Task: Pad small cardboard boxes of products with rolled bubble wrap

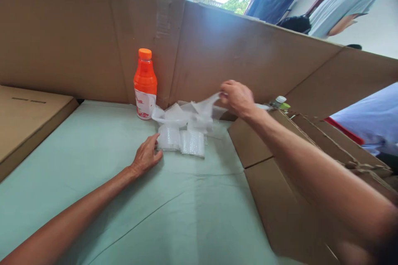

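My right hand pinches a corner of a thin, translucent white plastic bag and holds it raised above a small heap of similar wrapping. In front of that heap lie two small bubble-wrap pouches, a left one and a right one, side by side on the pale green table cover. Beside the left pouch, my left hand rests with thumb and fingers apart, the fingertips at the pouch's edge. An orange bottle with a white label stands upright behind, left of the heap.
Cardboard panels wall off the back. A flat cardboard box lies at the left. An upright cardboard box stands at the right, with a white bottle cap showing behind it. Beyond the wall is another person.
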`<state>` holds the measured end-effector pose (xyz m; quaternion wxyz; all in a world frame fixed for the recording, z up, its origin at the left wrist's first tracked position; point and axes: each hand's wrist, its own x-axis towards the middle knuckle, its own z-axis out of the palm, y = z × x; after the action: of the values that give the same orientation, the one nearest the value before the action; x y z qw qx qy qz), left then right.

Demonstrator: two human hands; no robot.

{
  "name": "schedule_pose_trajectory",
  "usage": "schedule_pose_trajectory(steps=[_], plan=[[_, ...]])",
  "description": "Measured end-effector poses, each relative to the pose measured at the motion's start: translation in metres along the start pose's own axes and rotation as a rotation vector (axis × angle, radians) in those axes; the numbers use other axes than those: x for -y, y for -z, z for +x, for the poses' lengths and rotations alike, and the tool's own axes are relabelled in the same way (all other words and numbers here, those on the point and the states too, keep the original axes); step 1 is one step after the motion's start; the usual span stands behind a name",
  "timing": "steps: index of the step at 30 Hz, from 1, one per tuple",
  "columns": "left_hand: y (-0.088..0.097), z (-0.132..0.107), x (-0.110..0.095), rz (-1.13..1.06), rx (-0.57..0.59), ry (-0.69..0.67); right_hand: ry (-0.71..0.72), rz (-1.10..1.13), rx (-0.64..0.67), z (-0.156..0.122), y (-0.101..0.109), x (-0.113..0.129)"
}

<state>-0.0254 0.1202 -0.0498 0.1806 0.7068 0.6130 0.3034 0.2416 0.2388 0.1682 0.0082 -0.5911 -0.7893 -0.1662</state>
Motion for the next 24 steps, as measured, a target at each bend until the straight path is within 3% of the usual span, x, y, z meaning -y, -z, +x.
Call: schedule_pose_trajectory(steps=[3,5,6,9,12,14,16,19,24], plan=[[0.002,-0.014,0.008,-0.025,-0.117,0.043,0.321,0.23,0.031,0.01,-0.002,0.055],[0.007,-0.025,0.019,-0.037,-0.191,0.043,0.494,0.461,-0.002,-0.005,-0.016,0.072],[0.01,-0.031,0.025,-0.038,-0.23,0.014,0.503,0.557,-0.054,-0.019,-0.028,0.074],[0.021,-0.04,0.039,0.006,-0.331,-0.168,0.328,0.652,-0.173,-0.075,-0.076,0.061],[0.025,-0.033,0.041,0.113,-0.367,-0.338,0.233,0.559,-0.021,-0.128,-0.127,0.053],[0.02,-0.018,0.036,0.175,-0.337,-0.383,0.221,0.489,0.086,-0.146,-0.152,0.059],[0.008,0.003,0.026,0.236,-0.207,-0.346,0.225,0.441,0.135,-0.144,-0.166,0.072],[-0.018,0.04,0.008,0.305,0.006,-0.254,0.179,0.391,0.119,-0.113,-0.175,0.092],[-0.046,0.091,-0.011,0.348,0.016,-0.177,0.054,0.371,0.064,-0.063,-0.19,0.109]])
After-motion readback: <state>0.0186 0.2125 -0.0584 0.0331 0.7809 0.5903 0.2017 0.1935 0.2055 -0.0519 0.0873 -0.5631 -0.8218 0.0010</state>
